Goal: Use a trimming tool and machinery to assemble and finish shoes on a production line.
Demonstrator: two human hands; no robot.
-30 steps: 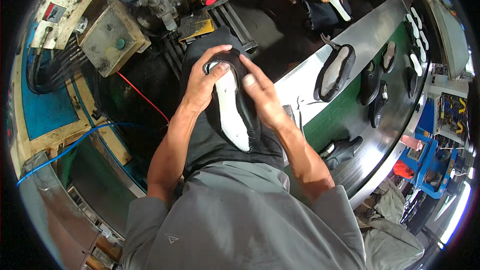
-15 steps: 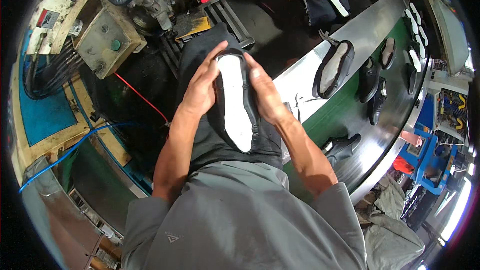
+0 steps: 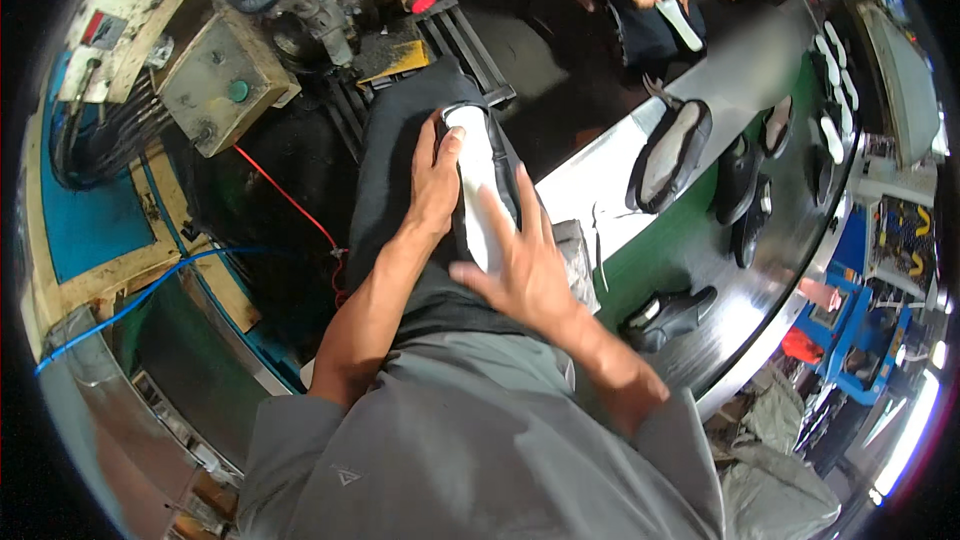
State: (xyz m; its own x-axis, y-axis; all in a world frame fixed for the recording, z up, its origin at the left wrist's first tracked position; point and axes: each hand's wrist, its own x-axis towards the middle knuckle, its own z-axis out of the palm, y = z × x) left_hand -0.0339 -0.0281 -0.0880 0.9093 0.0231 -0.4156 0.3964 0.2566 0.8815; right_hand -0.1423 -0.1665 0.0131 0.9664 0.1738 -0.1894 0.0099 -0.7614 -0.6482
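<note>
A black shoe upper with a white insole board point(image 3: 478, 155) lies sole-up over my lap, its far end away from me. My left hand point(image 3: 434, 185) grips it along the left edge, with the thumb on the white board near the far end. My right hand point(image 3: 530, 275) is spread over the nearer part, fingers apart and slightly blurred. Whether its fingertips touch the board I cannot tell. My right hand covers part of the near end. Just right of that hand is a greyish wrapped bundle point(image 3: 575, 255).
On my right runs a green conveyor belt point(image 3: 625, 260) with a metal border, carrying several black shoes point(image 3: 672, 318) and white insoles. Pincers point(image 3: 658, 90) lie by a sole-up upper point(image 3: 672, 155). Grimy machinery with a control box point(image 3: 220, 90) stands at left. Ahead, another person holds a white-soled piece point(image 3: 680, 22).
My right hand has let go of the upper's right side and come nearer, opening over the sole. My left thumb has shifted onto the white board. The wrapped bundle is now more visible.
</note>
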